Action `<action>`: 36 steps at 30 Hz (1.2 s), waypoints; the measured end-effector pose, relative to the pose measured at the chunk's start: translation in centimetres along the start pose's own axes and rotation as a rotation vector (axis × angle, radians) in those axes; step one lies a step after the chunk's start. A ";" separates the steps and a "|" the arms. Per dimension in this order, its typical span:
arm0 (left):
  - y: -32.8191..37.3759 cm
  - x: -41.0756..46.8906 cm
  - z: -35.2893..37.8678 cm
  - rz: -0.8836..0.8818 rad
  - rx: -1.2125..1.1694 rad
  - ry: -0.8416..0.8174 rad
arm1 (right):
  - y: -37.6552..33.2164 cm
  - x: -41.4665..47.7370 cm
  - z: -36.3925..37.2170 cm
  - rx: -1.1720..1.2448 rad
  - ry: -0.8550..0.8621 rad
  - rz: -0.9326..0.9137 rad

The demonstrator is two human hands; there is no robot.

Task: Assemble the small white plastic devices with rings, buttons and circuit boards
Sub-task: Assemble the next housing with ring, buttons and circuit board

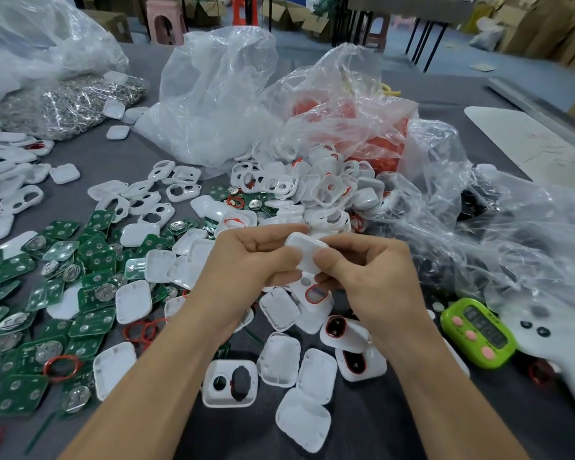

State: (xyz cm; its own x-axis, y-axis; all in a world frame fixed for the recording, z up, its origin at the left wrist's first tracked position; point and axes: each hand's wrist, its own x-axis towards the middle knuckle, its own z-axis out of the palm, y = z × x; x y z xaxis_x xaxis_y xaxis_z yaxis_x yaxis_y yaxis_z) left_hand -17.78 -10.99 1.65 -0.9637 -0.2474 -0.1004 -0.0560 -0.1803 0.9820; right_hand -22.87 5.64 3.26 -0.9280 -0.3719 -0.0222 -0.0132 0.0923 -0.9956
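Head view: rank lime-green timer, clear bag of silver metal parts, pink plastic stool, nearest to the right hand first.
1. Lime-green timer, right of the right hand.
2. Clear bag of silver metal parts, far left.
3. Pink plastic stool, background left.

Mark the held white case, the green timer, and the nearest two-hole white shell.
Rounded white plastic case (307, 250), head view, top face.
Lime-green plastic timer (483, 327), head view, dark display.
Two-hole white plastic shell (228, 366), head view, upper edge.

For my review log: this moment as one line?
left hand: grips white shell | right hand: grips same shell | green circuit boards: loose at left
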 end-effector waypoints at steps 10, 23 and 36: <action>-0.1 -0.5 1.1 0.103 0.133 0.018 | 0.1 0.3 -0.6 0.094 -0.008 0.004; -0.3 -0.9 1.8 0.173 0.126 0.064 | 0.2 0.3 -0.9 0.042 -0.006 -0.065; -0.1 -0.6 2.1 0.173 0.053 0.187 | 0.4 0.0 -0.4 -0.027 0.032 -0.132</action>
State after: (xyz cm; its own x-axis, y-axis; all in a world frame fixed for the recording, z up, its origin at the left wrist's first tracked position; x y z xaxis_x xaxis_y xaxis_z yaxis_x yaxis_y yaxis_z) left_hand -17.69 -8.82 1.90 -0.8955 -0.4426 0.0468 0.0869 -0.0707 0.9937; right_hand -23.04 6.06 2.87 -0.9288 -0.3532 0.1123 -0.1455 0.0690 -0.9869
